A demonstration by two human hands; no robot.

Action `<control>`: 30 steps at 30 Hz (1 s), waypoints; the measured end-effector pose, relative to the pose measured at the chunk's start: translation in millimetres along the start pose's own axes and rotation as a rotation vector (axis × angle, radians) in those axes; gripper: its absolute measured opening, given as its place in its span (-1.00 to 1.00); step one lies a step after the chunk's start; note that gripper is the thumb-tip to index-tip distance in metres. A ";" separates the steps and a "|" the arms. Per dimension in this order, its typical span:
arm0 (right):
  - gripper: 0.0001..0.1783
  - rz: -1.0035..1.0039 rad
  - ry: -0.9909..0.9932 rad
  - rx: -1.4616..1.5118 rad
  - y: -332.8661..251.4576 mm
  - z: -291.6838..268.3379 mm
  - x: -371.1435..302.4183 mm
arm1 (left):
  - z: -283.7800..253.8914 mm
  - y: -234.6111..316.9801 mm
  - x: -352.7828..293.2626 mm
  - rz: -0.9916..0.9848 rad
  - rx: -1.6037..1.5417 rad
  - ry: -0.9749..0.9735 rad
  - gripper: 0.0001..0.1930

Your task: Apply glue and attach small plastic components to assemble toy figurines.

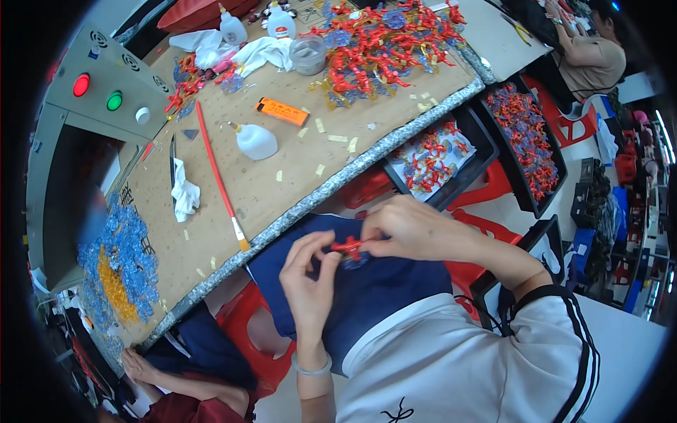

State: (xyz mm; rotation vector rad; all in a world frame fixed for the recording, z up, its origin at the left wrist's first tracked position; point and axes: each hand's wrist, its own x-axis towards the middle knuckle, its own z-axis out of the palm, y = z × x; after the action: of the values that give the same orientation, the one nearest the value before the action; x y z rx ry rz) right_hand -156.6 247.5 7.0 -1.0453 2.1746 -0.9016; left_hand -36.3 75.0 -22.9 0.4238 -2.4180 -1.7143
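Currently narrow grip: left hand [307, 278] and right hand [405, 225] pinch a small red plastic figure [349, 246] with a translucent blue part [355, 262], just off the near edge of the brown-topped, speckle-edged desk [229, 137]. Step looks like fitting or checking; next move probably calls for steady fingertip pressure. On desk: white plastic squeeze bottle [256, 142], red-handled brush [216, 169]; desk's far side, heaped red figures [384, 53].

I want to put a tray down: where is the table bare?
Between the red-handled brush, the nearest white bottle and the speckled table edge, bare but for pale scraps. A smaller patch lies between the brush and the blue pieces, below the crumpled tissue. Crowded: under the red figures and around the blue pieces.
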 end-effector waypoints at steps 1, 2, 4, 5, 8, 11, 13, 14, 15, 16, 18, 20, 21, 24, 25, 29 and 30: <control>-0.79 0.059 0.016 -0.087 6.3 -8.0 -12.1 | 6.0 4.0 1.9 -0.017 -0.017 0.012 -0.68; -0.80 0.115 0.029 -0.176 10.9 -16.4 -23.0 | 8.9 7.9 2.8 -0.033 -0.035 0.029 -0.64; -0.82 0.270 0.085 -0.464 31.6 -25.7 -35.2 | 7.6 8.1 3.2 -0.043 -0.072 0.046 -0.60; -0.83 0.334 0.155 -0.565 38.3 -27.7 -37.2 | 0.6 4.7 4.4 -0.034 -0.084 0.057 -0.59; -0.82 0.392 0.354 -0.807 63.5 -26.3 -43.9 | -18.1 5.5 3.0 0.027 -0.017 0.066 -0.64; -0.81 0.387 0.275 -0.654 51.9 -24.3 -33.1 | -35.3 15.7 0.9 0.022 -0.067 0.089 -0.62; -0.82 0.284 0.240 -0.504 24.1 -16.4 -24.6 | -50.4 20.3 -3.6 0.015 -0.067 0.083 -0.62; -0.81 0.198 0.237 -0.473 7.4 -12.8 -14.7 | -56.1 20.1 -6.7 0.031 -0.066 0.123 -0.62; -0.80 0.156 0.195 -0.351 -4.1 -7.0 -2.3 | -59.6 18.4 -11.7 0.030 -0.055 0.160 -0.62; -0.79 0.133 0.134 -0.234 -16.1 0.0 8.3 | -65.3 17.0 -18.0 0.016 -0.057 0.183 -0.62; -0.79 0.060 0.103 -0.240 -43.9 7.7 22.8 | -79.8 24.7 -24.2 -0.045 -0.064 0.208 -0.63; -0.80 -0.035 0.086 -0.189 -58.3 16.6 34.4 | -87.3 27.7 -27.4 -0.042 -0.084 0.239 -0.64; -0.80 -0.068 0.052 -0.171 -69.3 19.9 40.5 | -92.4 23.8 -31.2 -0.014 -0.085 0.270 -0.64; -0.80 -0.138 -0.020 -0.140 -95.1 26.4 55.7 | -107.0 22.7 -32.1 -0.005 -0.103 0.342 -0.67; -0.80 -0.165 -0.031 -0.145 -104.1 28.4 60.1 | -114.3 27.0 -31.8 -0.030 -0.115 0.353 -0.67; -0.79 -0.256 -0.106 -0.133 -133.6 34.6 76.7 | -127.7 21.2 -32.3 -0.026 -0.160 0.411 -0.70; -0.79 -0.264 -0.115 -0.129 -139.8 35.2 81.6 | -130.6 20.8 -31.5 -0.013 -0.164 0.428 -0.70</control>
State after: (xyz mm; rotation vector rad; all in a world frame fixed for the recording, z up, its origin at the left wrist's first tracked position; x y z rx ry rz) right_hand -113.4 103.4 76.3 -1.4371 2.0523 -0.8002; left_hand 27.2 -26.2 42.0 0.7022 -1.9634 -1.6117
